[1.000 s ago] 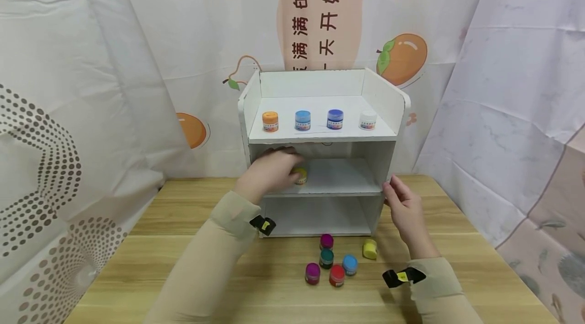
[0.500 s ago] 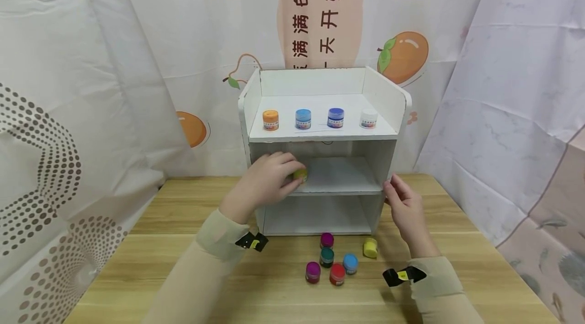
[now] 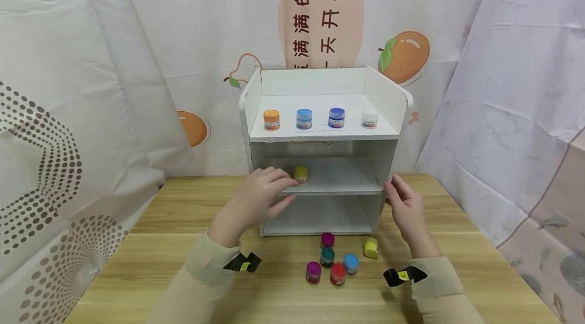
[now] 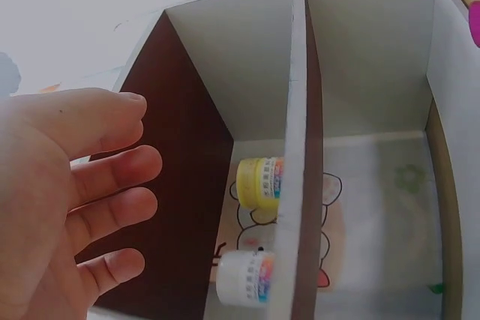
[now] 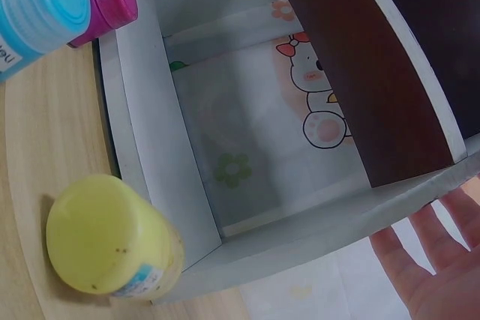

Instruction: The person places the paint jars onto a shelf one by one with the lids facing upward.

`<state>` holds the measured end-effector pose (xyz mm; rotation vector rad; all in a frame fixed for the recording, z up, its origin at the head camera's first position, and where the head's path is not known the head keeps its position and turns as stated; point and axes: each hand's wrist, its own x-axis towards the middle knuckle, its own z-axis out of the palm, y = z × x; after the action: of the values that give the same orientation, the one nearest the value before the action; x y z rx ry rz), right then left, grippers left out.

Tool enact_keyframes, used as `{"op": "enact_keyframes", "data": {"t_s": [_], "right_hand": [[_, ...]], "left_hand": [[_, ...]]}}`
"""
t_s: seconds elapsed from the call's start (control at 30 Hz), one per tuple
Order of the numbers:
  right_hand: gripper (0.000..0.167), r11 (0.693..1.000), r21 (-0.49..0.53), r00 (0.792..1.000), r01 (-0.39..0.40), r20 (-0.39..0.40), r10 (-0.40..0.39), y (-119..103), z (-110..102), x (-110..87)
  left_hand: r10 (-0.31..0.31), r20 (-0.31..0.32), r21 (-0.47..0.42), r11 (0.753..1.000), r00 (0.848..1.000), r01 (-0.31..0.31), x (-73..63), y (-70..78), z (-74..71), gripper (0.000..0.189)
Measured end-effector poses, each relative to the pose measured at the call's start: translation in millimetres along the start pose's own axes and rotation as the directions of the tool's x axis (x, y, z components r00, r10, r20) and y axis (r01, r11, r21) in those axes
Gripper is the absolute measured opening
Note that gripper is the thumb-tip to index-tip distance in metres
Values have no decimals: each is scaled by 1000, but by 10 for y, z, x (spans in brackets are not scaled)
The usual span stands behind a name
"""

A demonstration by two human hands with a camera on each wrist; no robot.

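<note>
My left hand [image 3: 258,194] is in front of the middle shelf, fingers spread and holding nothing. In the head view its fingertips overlap the area beside a yellow paint jar [image 3: 300,174] standing on that shelf. The left wrist view shows the yellow jar [image 4: 259,183] beside a white paint jar [image 4: 244,277], with a gap between them and the fingers; the hand hides the white one from the head camera. My right hand [image 3: 404,207] rests its fingertips against the outer right side of the white shelf unit [image 3: 324,137], near its front edge, with fingers [image 5: 431,237] extended.
On the top board stand orange [image 3: 271,120], light blue [image 3: 303,119], dark blue [image 3: 336,118] and white [image 3: 369,119] jars. Several more jars, including red [image 3: 337,274], teal [image 3: 327,257] and yellow [image 3: 370,248], are on the wooden table [image 3: 183,222] before the unit.
My left hand has let go of the yellow jar and drawn back down and left, leaving the jar on the middle shelf. The right hand has stayed at the unit's side.
</note>
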<state>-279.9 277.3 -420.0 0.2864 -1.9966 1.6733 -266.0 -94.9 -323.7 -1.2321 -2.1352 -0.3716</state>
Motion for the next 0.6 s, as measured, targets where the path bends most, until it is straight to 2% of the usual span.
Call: {"op": "enact_keyframes", "data": {"t_s": [0.2,0.6], "right_hand": [[46,1000,-9,1000,14,7,-14,17,-12,8],[46,1000,-26,1000,17,2,-17,25,-4,8]], "left_hand": [[-18,-38,-29,999,999,17,-160,11,7,24],[-16,9,-37,999,1000,17,-273,117,99,22]]}}
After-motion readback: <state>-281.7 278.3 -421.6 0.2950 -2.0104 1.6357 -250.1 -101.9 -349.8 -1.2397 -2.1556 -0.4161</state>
